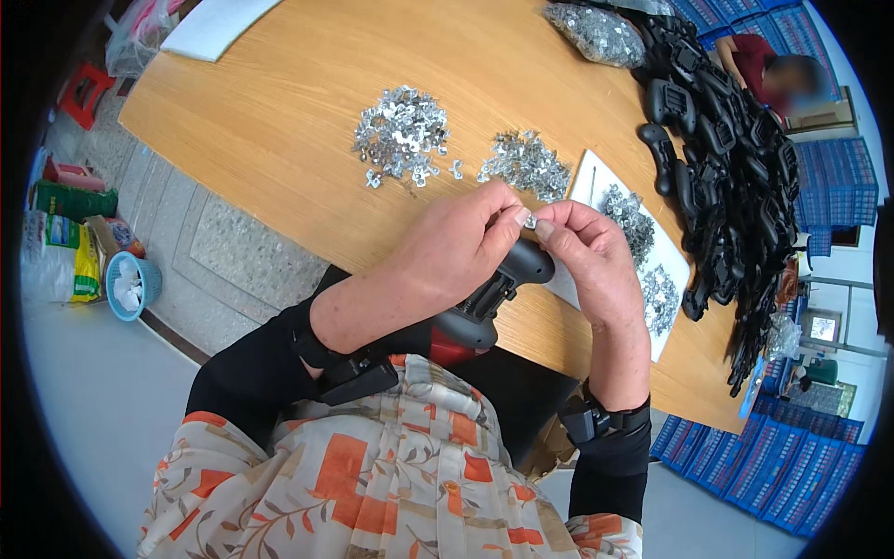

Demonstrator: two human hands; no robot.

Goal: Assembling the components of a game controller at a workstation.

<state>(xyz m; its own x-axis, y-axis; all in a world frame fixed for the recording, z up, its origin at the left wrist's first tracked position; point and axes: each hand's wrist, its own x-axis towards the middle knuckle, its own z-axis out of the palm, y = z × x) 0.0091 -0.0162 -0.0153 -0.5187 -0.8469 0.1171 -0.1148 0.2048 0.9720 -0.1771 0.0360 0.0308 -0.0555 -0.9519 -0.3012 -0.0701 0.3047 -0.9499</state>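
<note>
Between my two hands is a small silvery metal contact piece (530, 223), pinched by thumb and fingertips from both sides. My left hand (461, 238) is closed on its left end, and my right hand (598, 256) is closed on its right end. Just below them a black game controller shell (480, 303) rests at the table's near edge, partly hidden by my left hand and wrist. Beyond my hands lie two loose heaps of small metal pieces, one larger heap (402, 133) and one nearer heap (526, 164).
A white foam sheet (585, 182) on my right carries more metal pieces (629, 224) and a thin rod. Many black controller shells (717, 177) are piled along the table's right side. A bag of metal parts (596, 35) lies at the back. A person (759, 70) sits beyond.
</note>
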